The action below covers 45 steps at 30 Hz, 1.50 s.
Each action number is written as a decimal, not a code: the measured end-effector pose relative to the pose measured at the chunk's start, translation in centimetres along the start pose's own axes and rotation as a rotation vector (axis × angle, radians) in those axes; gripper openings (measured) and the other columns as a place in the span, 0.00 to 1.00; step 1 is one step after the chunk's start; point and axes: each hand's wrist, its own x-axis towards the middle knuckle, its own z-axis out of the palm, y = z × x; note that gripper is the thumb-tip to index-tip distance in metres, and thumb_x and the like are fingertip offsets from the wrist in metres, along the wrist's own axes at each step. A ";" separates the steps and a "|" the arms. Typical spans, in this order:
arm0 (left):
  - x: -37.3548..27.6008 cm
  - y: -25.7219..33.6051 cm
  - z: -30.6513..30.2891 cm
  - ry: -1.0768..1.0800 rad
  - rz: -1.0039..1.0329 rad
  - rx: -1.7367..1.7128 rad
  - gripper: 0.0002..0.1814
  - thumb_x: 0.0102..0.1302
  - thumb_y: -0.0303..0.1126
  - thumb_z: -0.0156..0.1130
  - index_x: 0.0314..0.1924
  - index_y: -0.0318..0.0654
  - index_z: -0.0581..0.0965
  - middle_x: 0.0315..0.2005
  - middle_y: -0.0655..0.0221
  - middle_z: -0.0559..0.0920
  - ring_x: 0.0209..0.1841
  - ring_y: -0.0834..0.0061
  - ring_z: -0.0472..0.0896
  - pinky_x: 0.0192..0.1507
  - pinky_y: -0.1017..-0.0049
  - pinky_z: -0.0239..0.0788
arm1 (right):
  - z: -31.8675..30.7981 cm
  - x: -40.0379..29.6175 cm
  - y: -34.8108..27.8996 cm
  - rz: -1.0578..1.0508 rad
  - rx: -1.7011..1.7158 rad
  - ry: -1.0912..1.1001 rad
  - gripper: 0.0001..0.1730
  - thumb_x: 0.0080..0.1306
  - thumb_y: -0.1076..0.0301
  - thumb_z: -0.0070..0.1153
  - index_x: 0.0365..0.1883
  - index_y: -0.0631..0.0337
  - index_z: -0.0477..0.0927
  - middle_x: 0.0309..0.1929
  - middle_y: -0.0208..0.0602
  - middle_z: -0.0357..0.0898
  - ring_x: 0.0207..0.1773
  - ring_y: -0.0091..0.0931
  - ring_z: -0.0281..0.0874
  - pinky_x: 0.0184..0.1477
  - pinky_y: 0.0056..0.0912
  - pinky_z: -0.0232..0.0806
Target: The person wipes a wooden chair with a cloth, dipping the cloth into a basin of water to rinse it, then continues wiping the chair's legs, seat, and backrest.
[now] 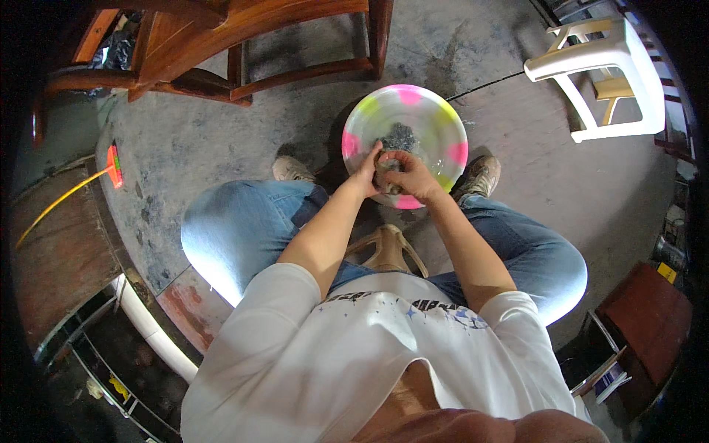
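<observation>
A round plastic basin (459, 150), white with pink and yellow-green patches, stands on the floor between my feet. Over its near side, my left hand (364, 176) holds a small, wet-looking grey-brown object (387, 180) from the left. My right hand (416, 178) grips the same object from the right, with thumb and fingers bent over it. What the object is cannot be told, since my fingers cover much of it. Beyond my fingertips a dark, speckled mass (400, 136) shows inside the basin, and bright glints lie near it.
Wooden furniture (304, 77) stands beyond the basin to the left. A white plastic stool (604, 61) is at the upper right. An orange broom (114, 168) with a yellow handle lies at left. My shoes (481, 176) flank the basin; a beige plastic seat (388, 249) shows beneath me.
</observation>
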 end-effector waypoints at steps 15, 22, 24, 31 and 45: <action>-1.3 -1.5 1.8 0.456 0.361 0.559 0.23 0.62 0.47 0.49 0.44 0.34 0.76 0.39 0.58 0.80 0.45 0.62 0.78 0.45 0.64 0.68 | 0.0 0.0 3.8 -0.320 -0.739 0.532 0.14 0.58 0.67 0.51 0.43 0.53 0.67 0.33 0.52 0.77 0.38 0.50 0.75 0.37 0.51 0.66; -0.8 -2.1 0.2 0.268 0.304 0.907 0.22 0.54 0.42 0.66 0.44 0.34 0.77 0.35 0.58 0.81 0.38 0.70 0.79 0.28 0.68 0.73 | -5.4 1.7 7.5 -0.041 -0.872 0.382 0.13 0.54 0.69 0.51 0.39 0.57 0.77 0.37 0.47 0.79 0.44 0.44 0.76 0.47 0.43 0.68; -0.4 -3.5 0.2 0.261 0.320 0.932 0.26 0.55 0.43 0.65 0.50 0.35 0.74 0.32 0.61 0.80 0.33 0.70 0.79 0.26 0.69 0.72 | -8.0 3.6 9.6 0.055 -1.073 0.365 0.16 0.53 0.68 0.53 0.41 0.56 0.81 0.38 0.49 0.80 0.44 0.44 0.77 0.50 0.42 0.68; 0.1 -2.2 -1.4 0.089 0.112 1.052 0.31 0.62 0.43 0.60 0.62 0.37 0.65 0.51 0.58 0.74 0.37 0.69 0.80 0.28 0.71 0.71 | -11.5 7.1 5.3 -0.041 -0.846 0.728 0.25 0.55 0.60 0.56 0.52 0.54 0.75 0.46 0.53 0.77 0.48 0.47 0.75 0.50 0.46 0.68; 0.8 -2.1 -2.4 0.177 0.390 1.099 0.28 0.60 0.42 0.61 0.56 0.33 0.70 0.40 0.56 0.80 0.36 0.67 0.81 0.37 0.69 0.70 | -8.5 7.8 5.9 0.184 -0.978 0.597 0.22 0.49 0.62 0.64 0.44 0.56 0.78 0.42 0.46 0.79 0.48 0.39 0.76 0.49 0.41 0.69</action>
